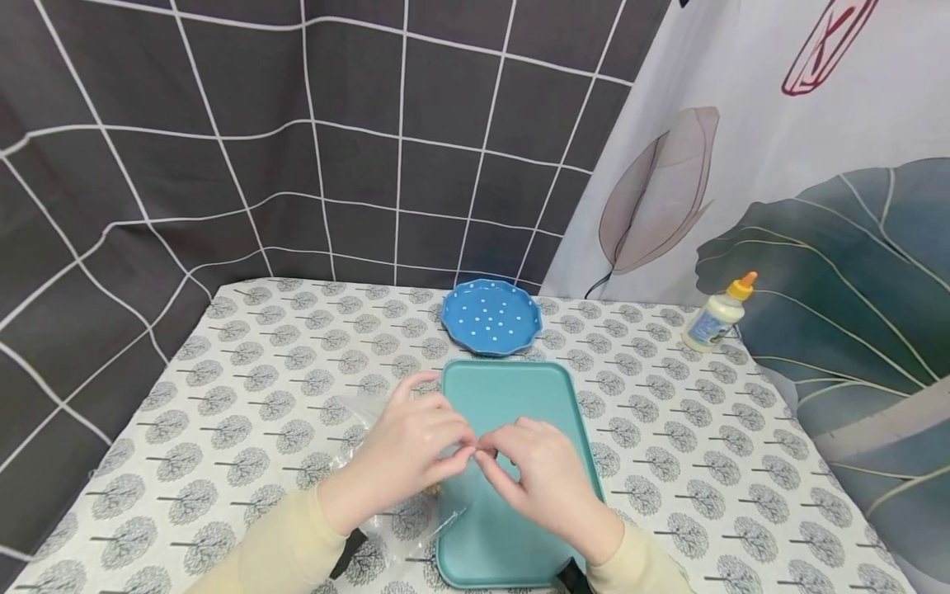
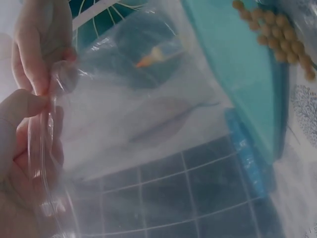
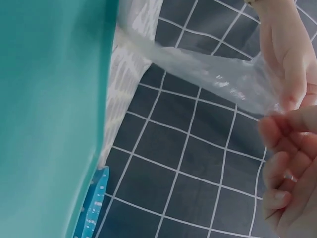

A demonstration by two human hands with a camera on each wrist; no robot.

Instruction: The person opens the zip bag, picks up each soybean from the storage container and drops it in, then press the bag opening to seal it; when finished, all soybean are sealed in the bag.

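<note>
Above the teal tray (image 1: 512, 528), my left hand (image 1: 416, 441) grips the top edge of a clear zip bag (image 2: 124, 94) between thumb and fingers. My right hand (image 1: 538, 470) pinches the same edge, fingertips meeting those of the left. The bag's film hangs down toward the left, over the tray's left rim and the tablecloth. A cluster of small tan balls (image 2: 282, 37) shows by the tray's edge in the left wrist view; whether they lie inside the bag I cannot tell. In the right wrist view, the bag (image 3: 213, 74) stretches away from the pinching fingertips.
A blue plate with white dots (image 1: 493, 318) stands behind the tray. At the back right is a glue bottle (image 1: 716, 318) with an orange tip. The tree-print tablecloth (image 1: 297, 396) covers the table, and a dark checked curtain (image 1: 356, 165) hangs behind it.
</note>
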